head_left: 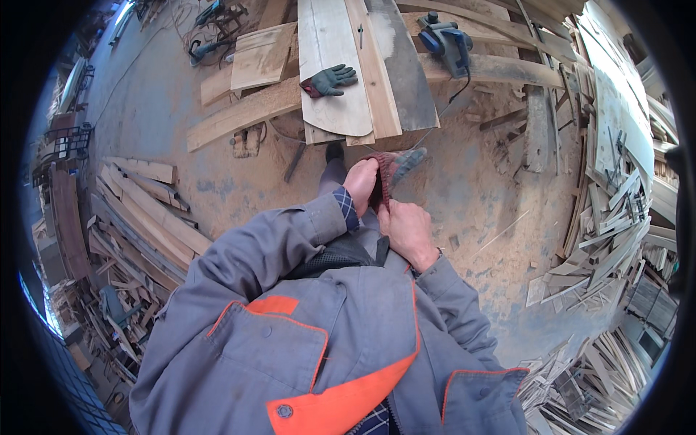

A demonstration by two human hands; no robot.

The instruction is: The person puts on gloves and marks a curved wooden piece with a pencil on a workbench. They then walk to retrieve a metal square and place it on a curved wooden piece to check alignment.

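Between my two hands hangs a work glove (386, 172) with a red knitted cuff and grey-green coated fingers pointing right and away from me. My left hand (360, 185) is closed on one side of its cuff, and my right hand (407, 230) pinches the cuff's near edge. The cuff is spread between them. A second glove (332, 80) of the same kind lies palm-side on a pale board (330, 112) just ahead, its dark red cuff at the left. Close to it, a thin dark pen-like thing (360, 36) rests on the boards.
A blue power saw (446, 43) with a cord sits on planks at the far right. Another blue power tool (206, 49) is at the far left. Stacked planks (148, 210) lie on the left; heaps of wood offcuts (609, 239) line the right. Sawdust covers the floor (486, 196).
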